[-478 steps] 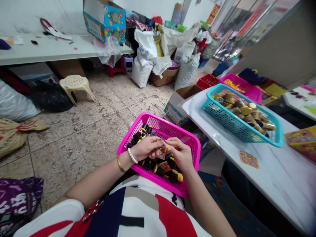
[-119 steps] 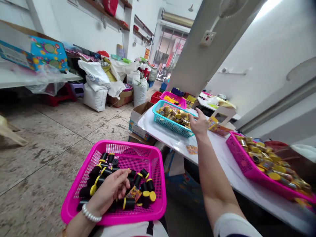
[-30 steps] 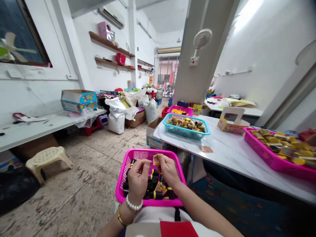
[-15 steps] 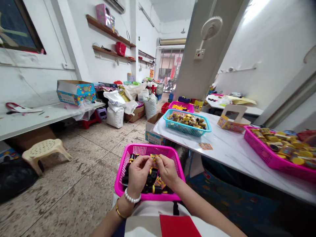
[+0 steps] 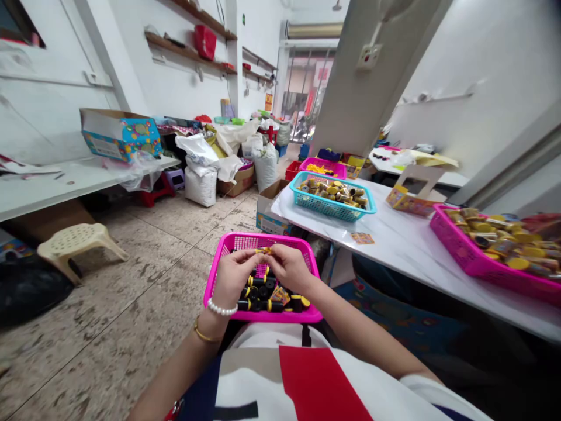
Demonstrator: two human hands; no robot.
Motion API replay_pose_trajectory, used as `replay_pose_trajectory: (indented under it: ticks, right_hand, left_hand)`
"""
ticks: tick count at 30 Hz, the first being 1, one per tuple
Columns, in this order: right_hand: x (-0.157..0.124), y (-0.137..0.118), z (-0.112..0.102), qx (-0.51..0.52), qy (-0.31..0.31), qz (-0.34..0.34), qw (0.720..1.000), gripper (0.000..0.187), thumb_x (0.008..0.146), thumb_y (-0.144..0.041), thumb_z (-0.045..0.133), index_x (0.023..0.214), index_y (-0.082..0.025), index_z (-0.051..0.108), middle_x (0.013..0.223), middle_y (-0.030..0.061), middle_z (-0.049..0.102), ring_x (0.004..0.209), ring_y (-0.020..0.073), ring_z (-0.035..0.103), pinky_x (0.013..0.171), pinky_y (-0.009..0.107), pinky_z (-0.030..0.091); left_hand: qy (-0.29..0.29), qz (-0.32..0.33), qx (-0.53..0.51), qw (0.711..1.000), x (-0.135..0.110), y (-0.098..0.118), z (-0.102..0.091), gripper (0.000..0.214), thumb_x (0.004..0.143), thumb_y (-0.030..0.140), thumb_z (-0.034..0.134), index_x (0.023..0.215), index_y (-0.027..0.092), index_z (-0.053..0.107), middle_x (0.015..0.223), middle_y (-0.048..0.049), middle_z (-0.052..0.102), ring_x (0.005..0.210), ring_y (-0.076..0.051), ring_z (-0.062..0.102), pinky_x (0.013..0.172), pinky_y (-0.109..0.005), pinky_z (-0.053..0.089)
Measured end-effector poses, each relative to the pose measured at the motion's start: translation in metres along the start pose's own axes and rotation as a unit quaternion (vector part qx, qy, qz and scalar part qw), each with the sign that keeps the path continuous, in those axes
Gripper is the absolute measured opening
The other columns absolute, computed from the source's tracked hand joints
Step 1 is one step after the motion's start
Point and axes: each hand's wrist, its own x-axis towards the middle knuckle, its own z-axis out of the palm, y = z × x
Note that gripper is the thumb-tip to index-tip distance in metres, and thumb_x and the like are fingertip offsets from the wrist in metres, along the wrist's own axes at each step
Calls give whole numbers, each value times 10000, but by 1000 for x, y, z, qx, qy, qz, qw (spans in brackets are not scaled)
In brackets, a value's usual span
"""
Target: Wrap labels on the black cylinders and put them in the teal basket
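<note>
Floor [image 5: 114,327] around you is speckled stone-look tile, all scuffed and blotchy with dark seams. On your right there's a long table [image 5: 394,251] with a smooth white top, grey marble veins running through it. Near its far right side is a magenta plastic basket [image 5: 464,248], slatted walls, heaped with glossy gold-and-yellow cylinders [image 5: 521,251]. The other pink basket [image 5: 276,317] is right up against your front, a rounded rectangle with a mesh of little holes. Further out on the table sits a teal basket [image 5: 324,207], same perforated style, piled with more shiny cylinders.

Your left hand [image 5: 234,278] and right hand [image 5: 289,266] meet over the pink basket, thumbs and fingertips of both pinched together on one small yellow patterned piece [image 5: 263,250]. You've got a string of round pearly beads [image 5: 221,308] on the left wrist plus a thin gold-coloured bangle [image 5: 204,333]. Stubby black tubes [image 5: 274,306] with yellow ends lie jumbled below, and some flat, printed orange-yellow cards [image 5: 280,294] rest on them. That pinched bit's too tiny to read its shape.
</note>
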Motion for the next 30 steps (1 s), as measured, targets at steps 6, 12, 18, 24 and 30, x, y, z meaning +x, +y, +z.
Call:
replay_pose_trajectory:
  ticks: [6,12,18,24,30]
  right_hand:
    - [11,50,10,-43,-181,57,981,388,976,-340,284,903,-178,629,739,7,637,644,125,567,600,218,415]
    - [7,102,27,-150,-303,57,939,282,670,-50,639,903,-200,687,916,82,671,865,218,613,733,283,438]
    - [7,117,29,-126,-289,93,945,340,606,-50,655,926,-162,634,905,76,647,815,206,609,697,276,447]
    - [-5,101,10,164,-125,166,964,466,791,-291,567,1240,-207,474,969,34,630,747,145,611,656,267,487]
    - [-12,72,11,380,11,208,901,326,716,-359,710,994,-213,624,870,8,652,779,155,617,756,306,497]
  left_hand:
    - [5,-116,-133,984,23,-27,-11,228,729,333,735,823,137,670,483,40,563,333,-28,400,307,-132,189]
    - [-49,-243,-225,942,38,-49,-11,150,710,135,729,847,85,694,740,-54,690,382,0,453,315,-94,291]
    - [-55,-277,-270,920,40,-51,-12,110,743,124,702,844,83,698,774,-71,691,426,-4,478,325,-74,308]
    - [-36,-285,-302,909,41,-61,-9,103,757,129,682,854,98,678,737,-33,664,403,7,458,304,-65,248]
    - [-52,-299,-329,894,35,-65,2,151,737,134,707,876,100,659,750,-29,657,387,9,432,293,-75,216]
